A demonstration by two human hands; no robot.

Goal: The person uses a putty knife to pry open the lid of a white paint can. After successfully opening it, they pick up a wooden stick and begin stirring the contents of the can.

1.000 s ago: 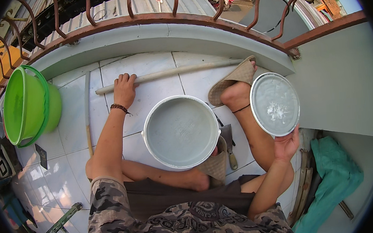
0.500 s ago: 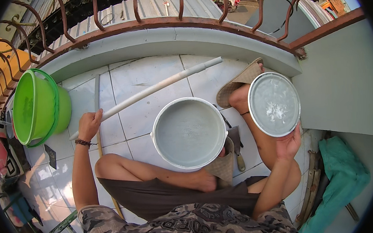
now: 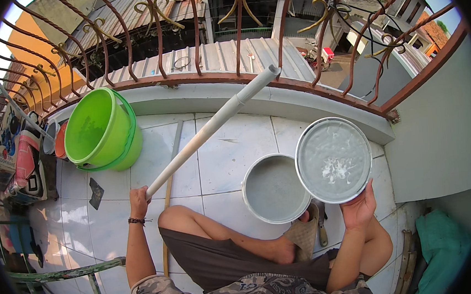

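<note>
My left hand (image 3: 139,203) is closed around the lower end of a long pale grey pipe (image 3: 201,137), which slants up and away to the right. The pipe's far end overlaps the railing in the view. My right hand (image 3: 360,206) grips the lower rim of a round, grey-smeared lid (image 3: 335,158), tilted up with white streaks on its face. Partly behind the lid stands a white bucket (image 3: 272,194) with grey residue inside. Beside the bucket, next to my sandal (image 3: 303,233), lies a tool with a wooden handle (image 3: 323,235); its blade is largely hidden.
A bright green bucket (image 3: 128,150) stands at the left near the low wall. A thin strip of wood (image 3: 168,193) lies on the tiles. Metal railing (image 3: 230,76) borders the far side. Teal cloth (image 3: 442,247) lies at the lower right, a green metal frame (image 3: 68,273) lower left.
The view has tipped up and shifted left. My left hand has raised the pipe's far end. The lid now overlaps the white bucket's right rim in the view; before, they were apart.
</note>
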